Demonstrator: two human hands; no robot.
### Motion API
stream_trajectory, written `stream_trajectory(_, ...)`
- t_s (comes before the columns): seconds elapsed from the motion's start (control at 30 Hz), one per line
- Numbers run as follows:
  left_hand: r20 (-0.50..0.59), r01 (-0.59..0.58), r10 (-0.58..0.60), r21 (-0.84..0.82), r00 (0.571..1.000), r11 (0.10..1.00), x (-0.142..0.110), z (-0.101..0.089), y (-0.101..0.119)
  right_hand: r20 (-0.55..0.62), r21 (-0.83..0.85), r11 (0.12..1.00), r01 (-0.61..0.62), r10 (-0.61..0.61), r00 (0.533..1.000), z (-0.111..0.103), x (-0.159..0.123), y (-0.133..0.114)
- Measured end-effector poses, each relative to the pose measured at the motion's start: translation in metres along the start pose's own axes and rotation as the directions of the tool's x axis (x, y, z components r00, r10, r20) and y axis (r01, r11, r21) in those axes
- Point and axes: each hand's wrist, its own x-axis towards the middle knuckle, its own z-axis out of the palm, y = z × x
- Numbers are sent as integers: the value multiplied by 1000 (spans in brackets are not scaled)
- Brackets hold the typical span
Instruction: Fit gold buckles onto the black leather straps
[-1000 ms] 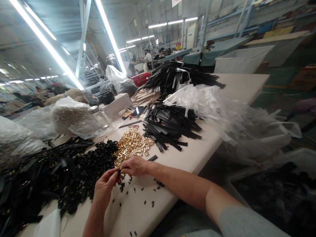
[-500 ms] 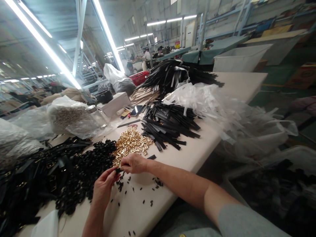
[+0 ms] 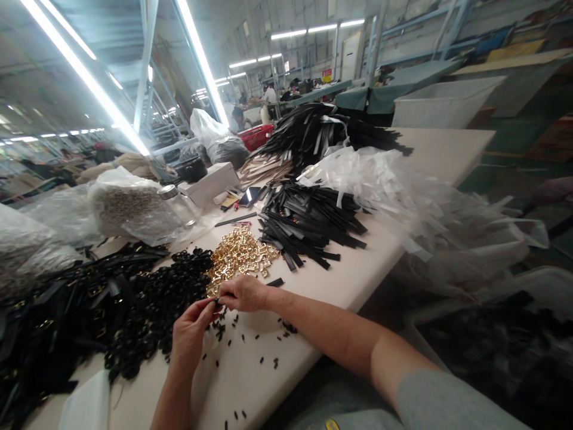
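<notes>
My left hand (image 3: 191,327) pinches a small black strap piece (image 3: 217,303) between thumb and fingers. From the other side my right hand (image 3: 243,293) closes on the same piece, so the two hands nearly touch. Most of the piece is hidden by the fingers. Just beyond them lies a heap of gold buckles (image 3: 242,254). Left of that is a pile of small black loops (image 3: 156,304). Tiny black bits (image 3: 219,328) are scattered on the table near my hands, and one short black strap (image 3: 276,282) lies past my right wrist.
Black straps (image 3: 308,221) are heaped beyond the buckles, with white plastic sheeting (image 3: 380,179) beside them over the table edge. Finished-looking buckled straps (image 3: 54,316) cover the left side. A glass jar (image 3: 176,203), a phone (image 3: 249,196) and a white box (image 3: 212,184) stand farther back.
Both hands stay together on the small black piece, with only slight finger and wrist movement. The whole view shifts a little as the head moves; the piles look the same.
</notes>
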Motion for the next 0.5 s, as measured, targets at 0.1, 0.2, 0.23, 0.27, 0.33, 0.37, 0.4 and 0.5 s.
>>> stream_trajectory(0.1,-6,-41,41,33,999,999,0,-1,-1,4,39,999,9,-9,1000,-1,0,0)
stream_trajectory(0.2,-32,-77,79,70,996,995,1,-5,-2,37,80,997,-8,5,999,-4,0,3)
stream_trajectory(0.23,-38,-83,86,72,996,994,2,-7,-3,53,83,996,-20,16,998,-5,1,5)
stream_trajectory(0.27,-41,-88,91,71,995,994,2,-8,-3,64,82,996,-30,25,998,-6,1,7)
stream_trajectory(0.33,-41,-94,97,66,994,993,2,-9,-3,71,74,997,-35,30,997,-7,1,9)
stream_trajectory(0.37,-38,-94,97,66,995,993,2,-9,-3,65,72,997,-32,28,998,-7,1,9)
stream_trajectory(0.4,-29,-90,92,70,995,993,2,-9,-3,59,77,997,-25,20,998,-6,1,9)
stream_trajectory(0.5,6,-65,65,90,998,994,0,-5,-2,75,118,993,14,-23,997,-5,0,7)
